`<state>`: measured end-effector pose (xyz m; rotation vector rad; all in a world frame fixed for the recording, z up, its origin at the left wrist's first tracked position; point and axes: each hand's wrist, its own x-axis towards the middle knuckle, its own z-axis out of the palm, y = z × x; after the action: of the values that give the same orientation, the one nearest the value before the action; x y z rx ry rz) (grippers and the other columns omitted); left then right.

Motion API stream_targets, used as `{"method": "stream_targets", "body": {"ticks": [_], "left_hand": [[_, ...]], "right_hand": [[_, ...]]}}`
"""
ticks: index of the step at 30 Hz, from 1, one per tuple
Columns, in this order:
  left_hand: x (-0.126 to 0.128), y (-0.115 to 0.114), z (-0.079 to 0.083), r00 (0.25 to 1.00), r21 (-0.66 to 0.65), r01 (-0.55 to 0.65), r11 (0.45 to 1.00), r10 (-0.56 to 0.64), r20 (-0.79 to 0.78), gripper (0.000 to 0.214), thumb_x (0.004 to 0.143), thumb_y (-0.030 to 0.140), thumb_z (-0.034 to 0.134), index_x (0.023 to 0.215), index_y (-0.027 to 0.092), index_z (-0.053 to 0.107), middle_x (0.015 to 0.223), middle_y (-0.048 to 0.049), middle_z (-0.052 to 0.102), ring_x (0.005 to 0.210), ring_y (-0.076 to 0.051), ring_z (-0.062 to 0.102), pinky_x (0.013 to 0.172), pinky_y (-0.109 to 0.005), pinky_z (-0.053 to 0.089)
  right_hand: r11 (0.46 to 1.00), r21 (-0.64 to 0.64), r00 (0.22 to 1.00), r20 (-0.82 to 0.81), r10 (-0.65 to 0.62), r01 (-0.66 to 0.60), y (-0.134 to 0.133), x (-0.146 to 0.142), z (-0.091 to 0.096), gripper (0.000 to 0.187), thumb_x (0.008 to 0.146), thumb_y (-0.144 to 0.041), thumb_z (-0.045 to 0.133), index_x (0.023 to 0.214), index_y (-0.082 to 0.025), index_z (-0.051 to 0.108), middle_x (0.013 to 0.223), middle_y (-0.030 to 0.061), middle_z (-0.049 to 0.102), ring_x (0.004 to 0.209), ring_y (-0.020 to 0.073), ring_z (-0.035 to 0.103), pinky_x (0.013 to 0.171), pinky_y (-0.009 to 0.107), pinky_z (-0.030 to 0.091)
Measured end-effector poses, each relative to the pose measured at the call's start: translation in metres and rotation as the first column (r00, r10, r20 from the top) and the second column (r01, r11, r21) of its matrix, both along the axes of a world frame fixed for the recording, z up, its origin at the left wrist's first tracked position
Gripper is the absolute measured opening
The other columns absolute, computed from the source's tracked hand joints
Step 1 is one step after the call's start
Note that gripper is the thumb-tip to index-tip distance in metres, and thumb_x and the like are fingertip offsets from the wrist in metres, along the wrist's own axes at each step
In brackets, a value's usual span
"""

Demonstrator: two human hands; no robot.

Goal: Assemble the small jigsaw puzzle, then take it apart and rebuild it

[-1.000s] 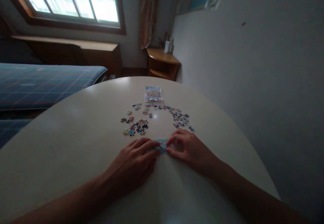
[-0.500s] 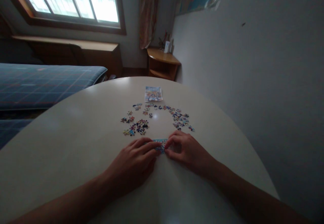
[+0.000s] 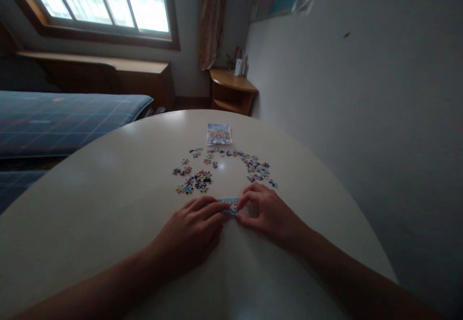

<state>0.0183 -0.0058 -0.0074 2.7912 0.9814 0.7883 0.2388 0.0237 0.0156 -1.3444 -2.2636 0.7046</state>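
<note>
A small joined section of jigsaw puzzle (image 3: 229, 201), mostly light blue, lies on the white table close to me, partly covered by my fingers. My left hand (image 3: 197, 223) rests over its left part, fingers stretched out and lying flat on it. Thumb and index finger of my right hand (image 3: 267, 211) are pinched at the section's right edge, on a puzzle piece that is mostly hidden. Beyond my hands, loose puzzle pieces (image 3: 198, 181) lie in a cluster at the left, and more loose pieces (image 3: 257, 169) spread at the right.
A printed picture sheet (image 3: 219, 135) lies at the far side of the round white table (image 3: 119, 204). A mattress with blue checks (image 3: 72, 122) stands at the left. Behind are a wooden corner shelf (image 3: 233, 80) and a window; a white wall (image 3: 361, 98) runs along the right.
My right hand's fingers have shifted very slightly at the section's right edge. My left hand stays in place, and the loose pieces lie as before.
</note>
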Motion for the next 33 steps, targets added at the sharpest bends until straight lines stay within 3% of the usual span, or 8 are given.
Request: {"method": "stream_targets", "body": {"ticks": [8, 13, 24, 33], "left_hand": [[0.0001, 0.0002, 0.0009, 1.000, 0.010, -0.001, 1.000, 0.001, 0.011, 0.028, 0.087, 0.008, 0.049, 0.109, 0.019, 0.063, 0.116, -0.0066, 0.069, 0.107, -0.022, 0.059, 0.089, -0.042, 0.056], [0.0002, 0.0000, 0.0013, 1.000, 0.005, -0.007, 1.000, 0.007, 0.000, 0.024, 0.088, 0.009, 0.049, 0.105, 0.018, 0.063, 0.117, -0.0061, 0.069, 0.107, -0.022, 0.060, 0.089, -0.043, 0.057], [0.0000, 0.0002, 0.0004, 1.000, -0.003, 0.001, 1.000, -0.001, 0.005, 0.023, 0.088, 0.009, 0.051, 0.106, 0.018, 0.062, 0.119, -0.0045, 0.068, 0.107, -0.022, 0.059, 0.091, -0.042, 0.056], [-0.0002, -0.0002, -0.0016, 1.000, 0.005, -0.010, 1.000, 0.010, -0.011, 0.023, 0.088, 0.009, 0.052, 0.106, 0.019, 0.063, 0.119, -0.0059, 0.068, 0.109, -0.021, 0.059, 0.092, -0.041, 0.055]], "right_hand": [[0.999, -0.042, 0.999, -0.051, -0.019, 0.016, -0.0021, 0.0008, 0.0064, 0.005, 0.074, -0.019, 0.073, 0.077, -0.022, 0.069, 0.083, 0.0004, 0.070, 0.086, 0.0182, 0.062, 0.084, 0.033, 0.044], [0.998, -0.036, 0.992, -0.110, -0.059, 0.055, -0.0017, 0.0026, 0.0096, 0.001, 0.079, -0.022, 0.067, 0.080, -0.021, 0.067, 0.079, -0.0009, 0.070, 0.074, 0.0149, 0.063, 0.072, 0.027, 0.046], [0.996, 0.035, 0.992, -0.098, 0.083, -0.080, 0.0016, 0.0012, 0.0036, 0.016, 0.086, -0.017, 0.061, 0.094, -0.023, 0.074, 0.088, 0.0019, 0.075, 0.084, 0.0163, 0.065, 0.082, 0.031, 0.047], [1.000, 0.024, 0.994, -0.106, 0.013, -0.011, 0.0019, -0.0033, 0.0002, 0.014, 0.087, -0.021, 0.064, 0.092, -0.025, 0.076, 0.088, 0.0018, 0.076, 0.086, 0.0185, 0.065, 0.084, 0.034, 0.048]]}}
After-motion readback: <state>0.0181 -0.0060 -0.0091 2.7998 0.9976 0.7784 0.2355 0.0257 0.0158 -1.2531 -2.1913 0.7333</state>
